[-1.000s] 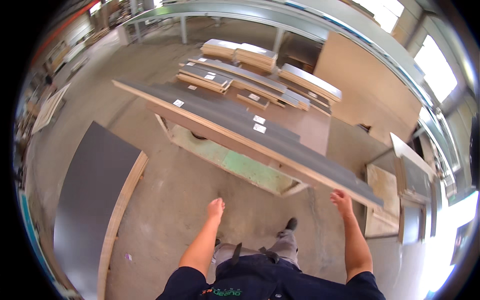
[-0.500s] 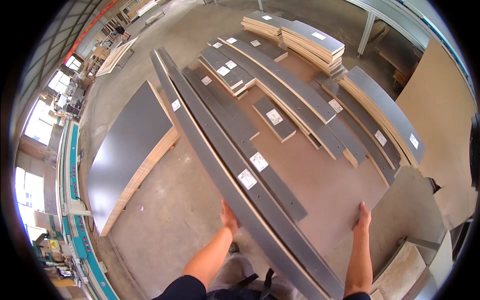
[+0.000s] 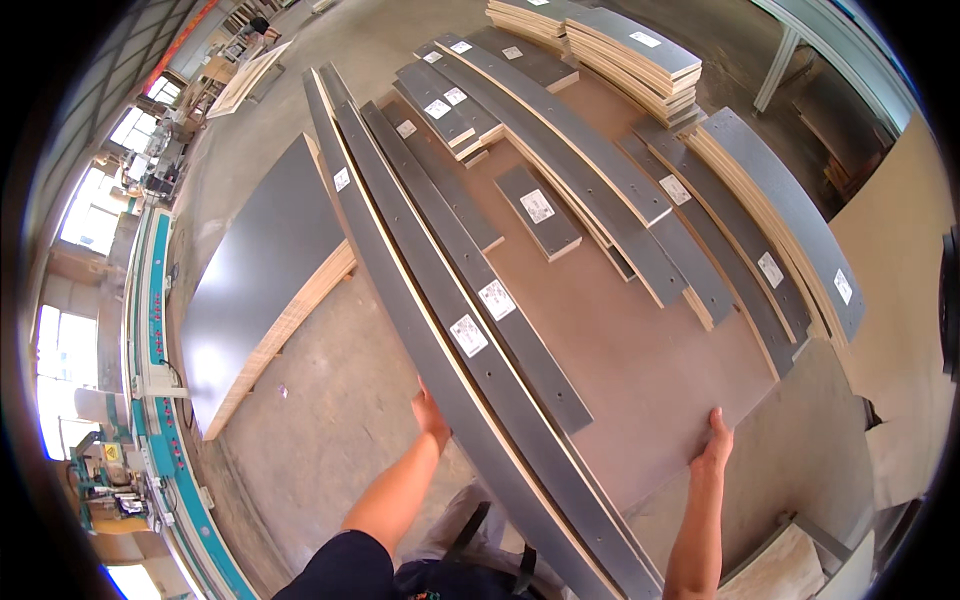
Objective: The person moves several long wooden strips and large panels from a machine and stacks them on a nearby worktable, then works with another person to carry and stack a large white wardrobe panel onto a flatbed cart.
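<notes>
A large brown board [image 3: 640, 400] lies in front of me, stacked with grey panels. My right hand [image 3: 715, 442] grips its near right edge, thumb on top and fingers hidden below. At the left side my left hand [image 3: 430, 415] is closed at the edge beneath a long grey strip [image 3: 440, 330]; its fingertips are out of sight. Beside that strip lie a second long strip [image 3: 490, 375] with a white label and a shorter grey strip [image 3: 545, 375]. A small labelled grey panel [image 3: 535, 212] rests mid-board.
Stacks of curved grey panels [image 3: 775, 200] and short panels [image 3: 640, 65] stand at the board's far and right sides. On the left floor leans or lies a big dark panel stack [image 3: 270, 270], beside a teal machine rail [image 3: 180, 470]. A person [image 3: 262, 28] works far back.
My view has shifted slightly, so the long strips and both hands appear a little higher and further left. Both hands keep their places at the board's edges.
</notes>
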`<action>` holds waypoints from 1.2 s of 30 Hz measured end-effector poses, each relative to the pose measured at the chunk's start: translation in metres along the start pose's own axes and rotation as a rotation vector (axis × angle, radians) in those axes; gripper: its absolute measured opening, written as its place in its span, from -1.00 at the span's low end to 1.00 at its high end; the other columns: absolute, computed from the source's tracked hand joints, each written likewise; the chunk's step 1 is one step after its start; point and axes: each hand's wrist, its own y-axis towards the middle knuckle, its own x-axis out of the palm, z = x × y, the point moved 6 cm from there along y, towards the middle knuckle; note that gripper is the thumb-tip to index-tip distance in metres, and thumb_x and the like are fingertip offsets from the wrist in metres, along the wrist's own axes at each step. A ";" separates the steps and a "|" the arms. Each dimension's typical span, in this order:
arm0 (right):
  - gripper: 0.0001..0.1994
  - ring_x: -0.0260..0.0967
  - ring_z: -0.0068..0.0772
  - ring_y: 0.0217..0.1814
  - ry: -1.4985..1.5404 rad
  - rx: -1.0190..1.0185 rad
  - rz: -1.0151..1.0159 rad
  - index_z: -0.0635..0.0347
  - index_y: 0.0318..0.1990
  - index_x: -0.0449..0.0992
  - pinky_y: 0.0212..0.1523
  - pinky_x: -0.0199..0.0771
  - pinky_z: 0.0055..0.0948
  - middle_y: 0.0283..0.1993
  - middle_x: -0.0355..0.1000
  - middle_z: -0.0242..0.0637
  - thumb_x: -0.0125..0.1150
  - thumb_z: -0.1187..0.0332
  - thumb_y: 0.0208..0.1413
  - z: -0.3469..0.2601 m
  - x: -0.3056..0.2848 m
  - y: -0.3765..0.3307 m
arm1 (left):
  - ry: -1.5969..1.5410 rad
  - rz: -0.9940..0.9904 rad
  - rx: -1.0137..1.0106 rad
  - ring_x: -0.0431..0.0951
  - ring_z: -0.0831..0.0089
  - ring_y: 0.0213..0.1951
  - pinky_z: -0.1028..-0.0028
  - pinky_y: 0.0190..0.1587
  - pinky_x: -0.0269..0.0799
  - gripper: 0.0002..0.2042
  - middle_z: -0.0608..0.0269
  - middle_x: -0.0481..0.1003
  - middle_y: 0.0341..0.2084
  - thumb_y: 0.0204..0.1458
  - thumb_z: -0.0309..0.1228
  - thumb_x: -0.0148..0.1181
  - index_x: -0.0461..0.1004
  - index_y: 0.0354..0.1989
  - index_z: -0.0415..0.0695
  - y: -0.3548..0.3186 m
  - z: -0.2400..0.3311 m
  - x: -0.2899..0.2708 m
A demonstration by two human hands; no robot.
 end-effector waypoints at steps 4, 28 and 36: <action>-0.59 0.26 -0.34 0.00 -0.039 -0.035 0.015 0.22 0.02 0.30 0.03 0.27 -0.29 -0.04 0.33 -0.30 0.21 0.32 0.02 -0.004 0.009 -0.013 | 0.192 0.096 0.062 0.45 0.41 -0.54 0.36 -0.47 0.38 -0.40 0.08 0.50 -0.57 0.15 0.03 -0.14 0.48 -0.42 -0.41 0.012 0.003 -0.012; -0.68 0.34 -0.34 -0.20 -0.111 -0.303 0.230 0.38 -0.20 0.46 -0.15 0.32 -0.37 -0.21 0.42 -0.25 0.23 0.29 -0.03 0.042 -0.007 -0.010 | 0.804 0.136 0.280 0.48 -0.07 -0.21 0.13 -0.13 0.36 -0.38 -0.17 0.50 -0.34 0.11 0.06 -0.30 0.54 -0.32 -0.28 0.003 0.055 0.033; -0.64 0.35 -0.37 -0.16 -0.111 -0.299 0.097 0.40 -0.13 0.44 -0.10 0.32 -0.39 -0.15 0.41 -0.25 0.22 0.28 0.00 0.072 0.014 -0.005 | 2.346 2.300 1.210 0.29 0.60 -0.55 0.59 -0.51 0.23 -0.59 0.41 0.46 -0.27 0.13 -0.38 -0.13 0.20 0.19 0.02 0.136 -0.055 0.032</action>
